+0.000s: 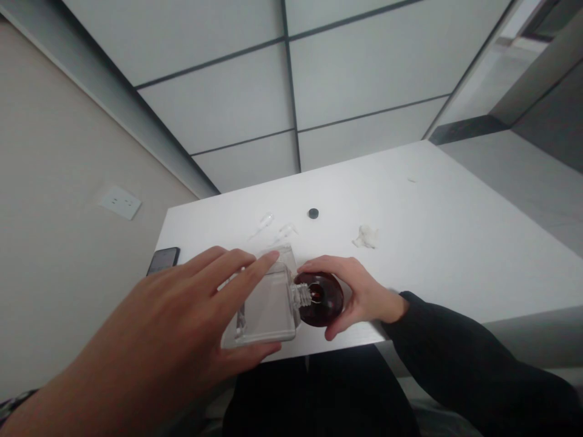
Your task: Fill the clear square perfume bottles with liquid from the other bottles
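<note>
My left hand point(195, 303) is wrapped round a clear square glass bottle point(268, 306), which lies tipped over sideways with its threaded neck pointing right. That neck meets the mouth of a round dark brown bottle point(330, 303), seen from above. Around the brown bottle's right side curve the fingers and thumb of my right hand point(357, 291). Whether liquid passes between the two bottles, I cannot tell. Beyond them on the white table lie a small black cap point(313, 213) and two clear plastic droppers point(264, 223).
A crumpled whitish tissue point(365, 237) rests on the table point(446, 243) right of the cap. At the left edge lies a dark phone point(164, 260), partly behind my left hand. Panelled sliding doors point(237, 91) stand behind the table, and a wall socket point(121, 202) is at left.
</note>
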{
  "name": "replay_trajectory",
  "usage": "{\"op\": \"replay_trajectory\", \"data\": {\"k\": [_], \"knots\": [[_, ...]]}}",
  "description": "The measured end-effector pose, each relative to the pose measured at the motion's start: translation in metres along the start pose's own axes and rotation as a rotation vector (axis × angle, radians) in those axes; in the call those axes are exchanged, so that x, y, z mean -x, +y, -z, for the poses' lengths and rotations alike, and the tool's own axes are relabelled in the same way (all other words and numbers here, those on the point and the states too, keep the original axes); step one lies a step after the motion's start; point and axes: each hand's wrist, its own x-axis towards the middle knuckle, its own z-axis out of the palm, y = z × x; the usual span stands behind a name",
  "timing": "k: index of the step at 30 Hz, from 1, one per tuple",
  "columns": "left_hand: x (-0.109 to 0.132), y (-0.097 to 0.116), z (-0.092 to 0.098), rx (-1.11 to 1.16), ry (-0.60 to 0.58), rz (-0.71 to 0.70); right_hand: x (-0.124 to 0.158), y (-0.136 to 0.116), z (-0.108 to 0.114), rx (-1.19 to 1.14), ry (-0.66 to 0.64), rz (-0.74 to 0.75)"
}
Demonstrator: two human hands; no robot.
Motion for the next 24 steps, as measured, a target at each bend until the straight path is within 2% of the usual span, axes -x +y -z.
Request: {"op": "replay_trajectory", "data": {"k": [5, 15, 19, 24], "knots": [[0.002, -0.002, -0.004, -0.008, -0.020, 0.025, -0.002, -0.001, 0.000, -0.013, 0.003, 0.013], [0.019, -0.004, -0.020, -0.032, 0.054, 0.050, -0.002, 0.004, -0.004, 0.001, 0.016, 0.042], [0.017, -0.005, -0.018, -0.040, 0.008, 0.069, -0.003, 0.002, -0.004, 0.015, 0.028, 0.051], [0.016, -0.003, -0.015, -0.023, 0.021, 0.075, -0.004, 0.001, -0.003, 0.017, 0.035, 0.052]]}}
